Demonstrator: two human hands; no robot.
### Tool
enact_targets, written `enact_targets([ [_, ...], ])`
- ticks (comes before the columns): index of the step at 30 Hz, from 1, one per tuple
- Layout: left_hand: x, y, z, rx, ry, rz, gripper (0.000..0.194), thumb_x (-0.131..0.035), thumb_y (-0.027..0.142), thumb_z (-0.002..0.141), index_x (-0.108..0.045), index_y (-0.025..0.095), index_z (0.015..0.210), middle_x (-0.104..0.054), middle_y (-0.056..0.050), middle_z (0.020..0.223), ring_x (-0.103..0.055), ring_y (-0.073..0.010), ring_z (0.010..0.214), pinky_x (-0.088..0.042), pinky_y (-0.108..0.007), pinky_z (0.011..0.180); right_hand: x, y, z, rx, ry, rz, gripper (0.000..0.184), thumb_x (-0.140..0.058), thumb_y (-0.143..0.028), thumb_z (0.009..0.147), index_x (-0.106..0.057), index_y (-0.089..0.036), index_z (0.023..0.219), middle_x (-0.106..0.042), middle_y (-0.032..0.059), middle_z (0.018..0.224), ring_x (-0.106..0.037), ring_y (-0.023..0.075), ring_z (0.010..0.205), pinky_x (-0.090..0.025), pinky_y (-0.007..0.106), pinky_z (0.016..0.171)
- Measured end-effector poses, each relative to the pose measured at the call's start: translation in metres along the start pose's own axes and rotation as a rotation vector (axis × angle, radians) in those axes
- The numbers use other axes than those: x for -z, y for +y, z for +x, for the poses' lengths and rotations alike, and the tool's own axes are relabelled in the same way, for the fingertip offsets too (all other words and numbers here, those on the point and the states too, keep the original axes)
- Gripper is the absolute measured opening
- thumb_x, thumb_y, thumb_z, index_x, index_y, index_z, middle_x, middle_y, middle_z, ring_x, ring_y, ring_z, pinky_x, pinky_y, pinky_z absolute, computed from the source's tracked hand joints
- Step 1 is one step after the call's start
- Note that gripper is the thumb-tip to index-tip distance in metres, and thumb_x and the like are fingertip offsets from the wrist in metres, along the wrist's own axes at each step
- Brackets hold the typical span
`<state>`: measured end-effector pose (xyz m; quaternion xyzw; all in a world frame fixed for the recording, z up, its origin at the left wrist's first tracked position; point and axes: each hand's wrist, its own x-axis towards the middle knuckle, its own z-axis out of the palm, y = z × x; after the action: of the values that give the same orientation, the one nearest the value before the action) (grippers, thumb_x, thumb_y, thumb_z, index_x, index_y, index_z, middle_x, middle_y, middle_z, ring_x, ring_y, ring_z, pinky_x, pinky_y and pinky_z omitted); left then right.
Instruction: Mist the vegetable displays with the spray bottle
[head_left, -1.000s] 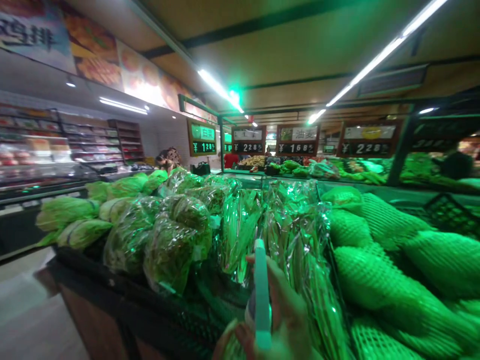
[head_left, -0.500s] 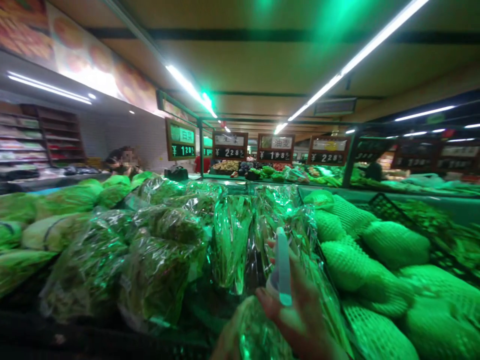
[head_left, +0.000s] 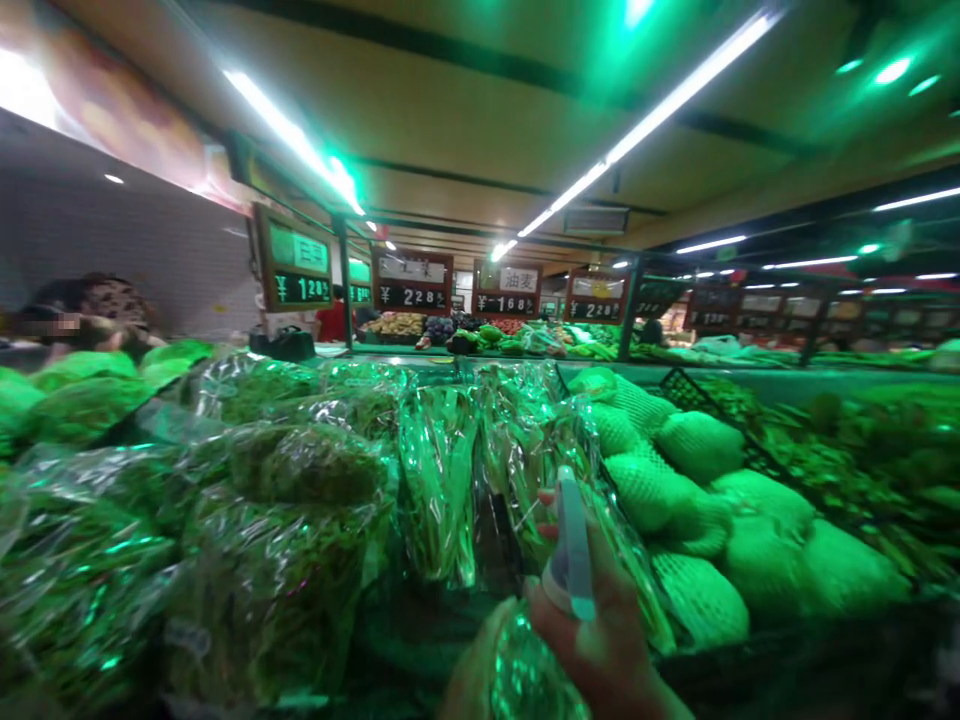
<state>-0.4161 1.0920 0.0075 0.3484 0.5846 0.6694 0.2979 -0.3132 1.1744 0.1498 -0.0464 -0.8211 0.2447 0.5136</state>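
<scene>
My right hand (head_left: 604, 635) is closed around the neck of a spray bottle (head_left: 574, 545) with a pale teal head that points away from me. Its clear body (head_left: 517, 670) shows below my fingers at the bottom edge. The nozzle points at bundles of leafy greens wrapped in shiny clear film (head_left: 439, 470) standing upright on the produce stand. My left hand is out of sight.
Bagged greens (head_left: 300, 470) fill the left of the stand, and vegetables in foam net sleeves (head_left: 697, 450) lie on the right. Price signs (head_left: 412, 283) hang above further produce stands. A person (head_left: 82, 310) is bent over behind the stand at far left.
My view has swung right and moved closer to the stand. My right hand with the spray bottle has stayed low in front of me, still aimed at the wrapped greens.
</scene>
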Motion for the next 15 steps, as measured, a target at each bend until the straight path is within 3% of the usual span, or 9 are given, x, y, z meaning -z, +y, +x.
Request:
enact_targets([
  [4, 0.000, -0.005, -0.007, -0.060, -0.077, 0.140, 0.070, -0.061, 0.049, 0.078, -0.052, 0.010, 0.135, -0.055, -0.018, 0.144, -0.050, -0.0329, 0.135, -0.037, -0.050, 0.116, 0.010, -0.007, -0.005, -0.033, 0.042, -0.102, 0.064, -0.055, -0.021, 0.080, -0.038, -0.022, 0.142, -0.061, 0.0127, 0.127, -0.069, 0.0229, 0.097, -0.060, 0.038, 0.082],
  [8, -0.004, -0.002, -0.011, -0.036, -0.162, 0.349, 0.091, -0.066, 0.044, 0.073, -0.036, -0.007, 0.142, -0.042, -0.029, 0.150, -0.044, -0.0349, 0.139, -0.036, -0.049, 0.117, 0.019, -0.012, -0.011, -0.088, 0.036, -0.069, 0.068, -0.056, -0.017, 0.081, -0.035, -0.027, 0.145, -0.059, 0.0081, 0.125, -0.068, 0.0173, 0.097, -0.060, 0.027, 0.079],
  [12, 0.006, 0.010, -0.011, -0.146, -0.351, 0.298, 0.117, -0.071, 0.068, 0.063, -0.030, -0.003, 0.147, -0.044, -0.026, 0.150, -0.047, -0.0301, 0.138, -0.036, -0.038, 0.117, 0.029, -0.011, -0.015, -0.118, 0.114, 0.021, 0.060, -0.058, -0.017, 0.085, -0.040, -0.029, 0.141, -0.062, 0.0060, 0.118, -0.067, 0.0177, 0.101, -0.060, 0.026, 0.080],
  [14, 0.022, 0.015, -0.012, -0.267, -0.342, 0.301, 0.113, -0.060, 0.078, 0.065, -0.035, 0.003, 0.146, -0.049, -0.022, 0.148, -0.055, -0.0272, 0.131, -0.041, -0.036, 0.113, 0.034, -0.009, -0.016, -0.114, 0.165, 0.038, 0.056, -0.060, -0.017, 0.085, -0.044, -0.029, 0.137, -0.064, 0.0055, 0.110, -0.067, 0.0171, 0.095, -0.060, 0.025, 0.075],
  [15, 0.032, 0.017, -0.012, -0.336, -0.312, 0.360, 0.092, -0.052, 0.072, 0.078, -0.039, 0.010, 0.145, -0.055, -0.018, 0.144, -0.064, -0.0222, 0.118, -0.045, -0.035, 0.109, 0.036, -0.008, -0.015, -0.114, 0.179, 0.037, 0.055, -0.060, -0.016, 0.084, -0.045, -0.029, 0.136, -0.065, 0.0049, 0.104, -0.068, 0.0161, 0.088, -0.060, 0.023, 0.069],
])
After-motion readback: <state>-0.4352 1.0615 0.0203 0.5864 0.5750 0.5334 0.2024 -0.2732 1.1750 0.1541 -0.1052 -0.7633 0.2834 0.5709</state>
